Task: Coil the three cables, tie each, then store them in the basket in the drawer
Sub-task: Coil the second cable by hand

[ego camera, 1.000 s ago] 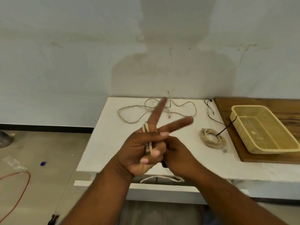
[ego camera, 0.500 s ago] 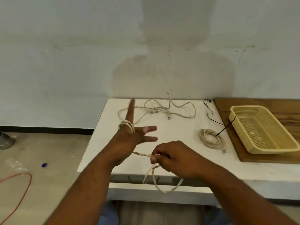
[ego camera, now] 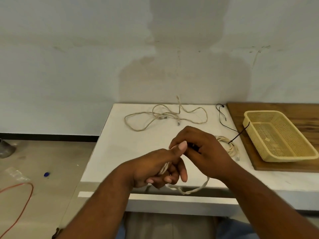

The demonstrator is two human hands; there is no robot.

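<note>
A: Two hands meet above the near edge of the white table [ego camera: 120,152]. The left hand [ego camera: 155,168] has its fingers curled partly closed with turns of a beige cable [ego camera: 164,168] wound across the palm, thumb raised.

B: And the other one?

A: The right hand [ego camera: 202,150] is just beyond it, touching the left thumb, fingers bent shut around something dark and small; whether that is a tie or a plug I cannot tell. A loose loop of the same cable [ego camera: 189,191] droops below both hands, past the table's near edge and in front of the open drawer [ego camera: 172,199] under it.

B: What lies farther in?

A: Towards the right side of the table, partly hidden behind the right hand, sits a coiled cable [ego camera: 230,145], beige, with a thin black cord [ego camera: 224,122] running from it up to the far edge. Right of that, a wooden board [ego camera: 284,167] covers the table's right end, and the yellow mesh basket [ego camera: 259,140] rests on it, nothing inside that I can see.

B: And at the back?

A: A third cable [ego camera: 165,116] sprawls uncoiled along the far edge, one end lifting against the wall [ego camera: 86,66]. Off the table to the left, on the floor [ego camera: 43,152], lie an orange wire [ego camera: 25,200] and a small blue object [ego camera: 46,174].
</note>
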